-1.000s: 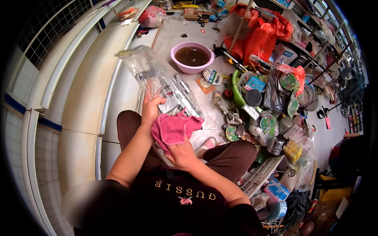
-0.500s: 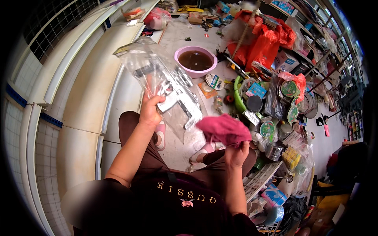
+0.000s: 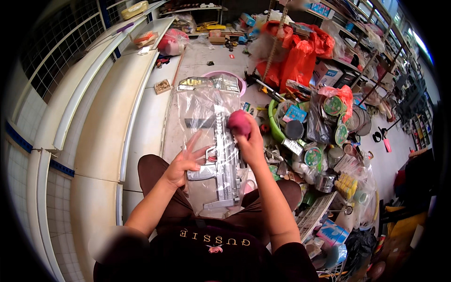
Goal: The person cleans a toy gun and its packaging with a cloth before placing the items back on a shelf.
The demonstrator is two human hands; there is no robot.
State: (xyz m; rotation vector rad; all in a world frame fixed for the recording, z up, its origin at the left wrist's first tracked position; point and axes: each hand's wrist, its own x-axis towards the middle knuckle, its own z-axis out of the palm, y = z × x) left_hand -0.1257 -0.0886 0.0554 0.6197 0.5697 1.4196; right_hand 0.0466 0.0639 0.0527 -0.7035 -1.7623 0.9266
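Observation:
In front of my lap a grey toy gun (image 3: 221, 160) lies inside a clear plastic bag (image 3: 197, 101) with a printed top strip, its long side running away from me. My left hand (image 3: 180, 169) grips the bag's left side by the pistol grip, thumb on the front and fingers spread behind the film. A dark pink cloth (image 3: 239, 123) is bunched in my right hand (image 3: 252, 145), fingers closed round it, at the bag's right edge beside the gun's upper part. Beyond the bag, the lilac basin (image 3: 242, 86) is mostly hidden.
Along the left run long pale shelves (image 3: 101, 122). At the right, a heap holds a green tub (image 3: 273, 123), tins (image 3: 325, 182), round green-labelled containers (image 3: 314, 156) and a white rack (image 3: 317, 217). Red plastic bags (image 3: 298, 63) hang behind it. A small box (image 3: 162, 86) sits at the left shelf.
The bagged toy gun has come nearer and turned more upright in front of me. My right hand has moved up and left with the cloth, which is now bunched at the bag.

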